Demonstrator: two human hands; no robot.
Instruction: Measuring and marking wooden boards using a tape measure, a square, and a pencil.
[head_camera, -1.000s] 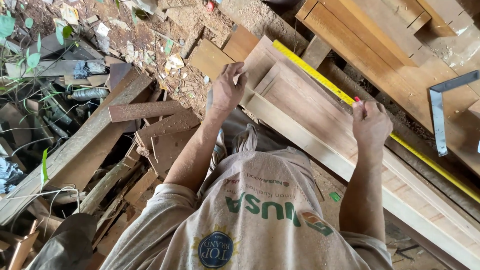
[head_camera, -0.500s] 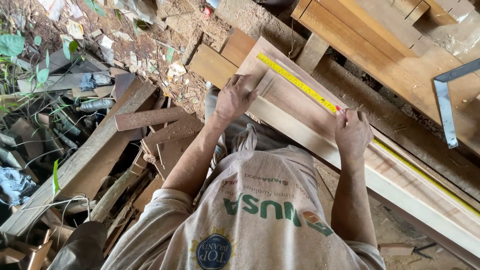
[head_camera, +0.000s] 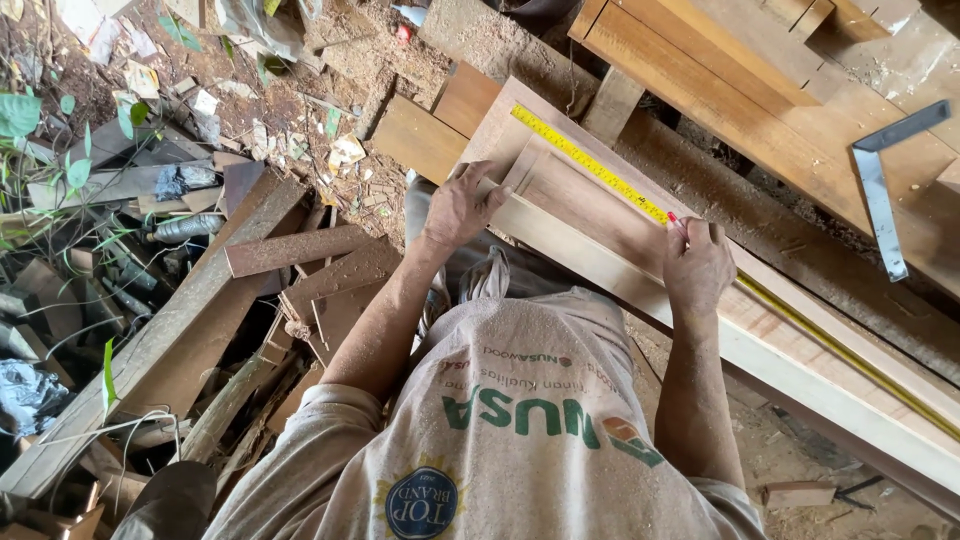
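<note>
Left hand (head_camera: 458, 208) pressed flat, fingers spread, on the near corner of the framed wooden panel (head_camera: 590, 215), apparently to keep it from sliding; right hand (head_camera: 697, 262) closed round a red-tipped pencil (head_camera: 677, 221), point set against the yellow tape measure (head_camera: 590, 165), seemingly to mark a spot along it; tape stretched diagonally along the far edge of the panel, one end near the panel's far-left corner, the rest running past the right hand toward the lower right, so that its scale lies right beside the wood being measured; panel itself lying flat across pale boards (head_camera: 820, 390), with a raised inner frame between the two hands; beyond the tape, well apart from both hands, a metal try square (head_camera: 880, 190) resting on a broad brown wooden top (head_camera: 760, 110) near its right edge, out of the way yet within reach; to the left of the left hand, short brown offcuts (head_camera: 420, 135) just beside the panel's corner; lower left, dusty planks (head_camera: 290, 250) heaped on ground strewn with sawdust, scraps of paper and green leaves (head_camera: 20, 115); nearest the camera, a light sawdust-flecked shirt (head_camera: 520, 430) filling the lower middle.
</note>
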